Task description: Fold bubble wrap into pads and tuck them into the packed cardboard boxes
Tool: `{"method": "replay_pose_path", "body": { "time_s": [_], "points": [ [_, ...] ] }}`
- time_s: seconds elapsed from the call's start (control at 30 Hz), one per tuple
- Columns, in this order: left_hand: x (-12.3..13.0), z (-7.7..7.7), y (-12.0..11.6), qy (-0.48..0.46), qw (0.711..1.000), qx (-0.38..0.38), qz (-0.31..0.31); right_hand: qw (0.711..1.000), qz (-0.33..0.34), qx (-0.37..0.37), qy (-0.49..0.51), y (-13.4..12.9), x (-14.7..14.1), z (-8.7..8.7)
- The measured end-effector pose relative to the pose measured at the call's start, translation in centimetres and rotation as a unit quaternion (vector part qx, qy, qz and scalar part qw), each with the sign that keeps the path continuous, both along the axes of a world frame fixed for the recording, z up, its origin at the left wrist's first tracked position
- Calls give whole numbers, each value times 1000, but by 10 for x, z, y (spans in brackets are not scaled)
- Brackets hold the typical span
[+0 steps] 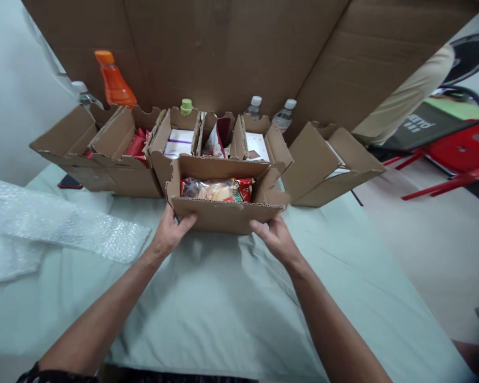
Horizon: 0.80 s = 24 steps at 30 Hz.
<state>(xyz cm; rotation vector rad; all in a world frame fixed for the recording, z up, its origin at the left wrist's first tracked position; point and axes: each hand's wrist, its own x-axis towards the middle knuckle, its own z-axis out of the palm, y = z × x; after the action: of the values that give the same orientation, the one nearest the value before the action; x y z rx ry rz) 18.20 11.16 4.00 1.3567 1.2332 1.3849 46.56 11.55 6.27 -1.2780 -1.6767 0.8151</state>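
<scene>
Left hand (170,234) and right hand (277,240) grip an open carton (219,216)
Thumbs press its front wall (other fingers mostly hidden); a row of boxes (123,178) stands just behind, and green cloth (223,308) spreads to the near edge.

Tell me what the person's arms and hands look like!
The left hand and right hand wear no gloves. The left forearm and right forearm are bare, with no watch showing. The left one meets a dark sleeve with small pale specks; no right sleeve shows.
</scene>
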Motion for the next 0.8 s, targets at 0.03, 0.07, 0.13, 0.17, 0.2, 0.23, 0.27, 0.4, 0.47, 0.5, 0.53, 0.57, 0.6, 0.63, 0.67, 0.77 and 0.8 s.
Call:
{"method": "replay_pose_path", "body": {
  "time_s": [0.03,0.07,0.13,0.17,0.2,0.23,0.27,0.4,0.47,0.5,0.53,0.57,0.6,0.63,0.67,0.77,0.8],
  "points": [
    [1,1,-5,-7,1000,1,3,1000,-7,5,0,-5,-5,2],
    [1,3,-12,-6,1000,-2,9,1000,-14,8,-1,-11,-9,5],
    [-4,14,-27,9,1000,-11,19,1000,-19,5,-8,-24,-13,17],
    [-8,22,-34,19,1000,-9,21,1000,-15,4,-13,-29,-14,27],
    [-11,33,-38,27,999,-1,24,1000,-9,9,-18,-32,-14,38],
    [-15,44,-40,32,999,15,27,1000,-3,20,-22,-33,-15,51],
    [-16,57,-39,35,998,38,32,999,3,35,-23,-32,-15,65],
    [-8,102,-27,23,990,138,26,995,-3,98,-17,-24,-11,112],
    [-2,113,-27,19,989,146,3,993,-26,108,-28,-28,-8,123],
    [-2,115,-29,20,990,140,-3,993,-37,109,-38,-32,-8,127],
    [-3,116,-32,21,990,136,-1,992,-44,107,-48,-37,-10,128],
    [-7,115,-36,20,990,136,8,992,-42,105,-56,-40,-12,129],
    [-13,114,-39,18,990,141,23,993,-32,102,-58,-43,-16,128],
    [-19,113,-43,17,988,149,39,993,-15,99,-54,-44,-21,127],
    [-24,111,-47,17,986,155,54,994,5,96,-46,-44,-25,124],
    [-26,100,-64,30,987,137,72,995,34,91,-18,-38,-26,107],
    [-20,95,-72,35,990,119,68,996,24,90,-6,-35,-22,97]
  ]
}}
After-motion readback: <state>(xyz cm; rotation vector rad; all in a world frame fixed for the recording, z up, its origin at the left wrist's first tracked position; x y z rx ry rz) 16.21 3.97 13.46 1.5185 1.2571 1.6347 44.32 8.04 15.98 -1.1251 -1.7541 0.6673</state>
